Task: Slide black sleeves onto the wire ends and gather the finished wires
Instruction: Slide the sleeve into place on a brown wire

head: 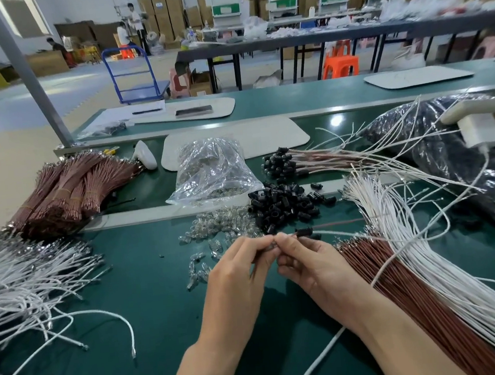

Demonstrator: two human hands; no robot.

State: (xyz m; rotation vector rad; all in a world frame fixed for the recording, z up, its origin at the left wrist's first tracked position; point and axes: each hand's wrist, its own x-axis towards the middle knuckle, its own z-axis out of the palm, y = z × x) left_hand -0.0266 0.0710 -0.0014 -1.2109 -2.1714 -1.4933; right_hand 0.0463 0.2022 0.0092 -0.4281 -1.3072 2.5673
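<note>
Bulbs (219, 224) of glass are held in a crumpled clear bag (211, 172) and are spilled before it on the green table (147, 287). A dark bag (462, 166) is laid at the right; its contents cannot be told. Loose black sleeves (284, 206) are heaped just beyond the hands. A wire (343, 223) is pinched at its end by the left hand (236, 270) and the right hand (310, 260), and one ribbed black sleeve (304, 231) is threaded on it just right of the fingertips. Sleeved wires (283, 162) are gathered behind the heap.

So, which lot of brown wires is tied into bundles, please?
The banded bundles at the far left; the brown wires beside the right hand and the sleeved wires farther back lie loose.
</note>
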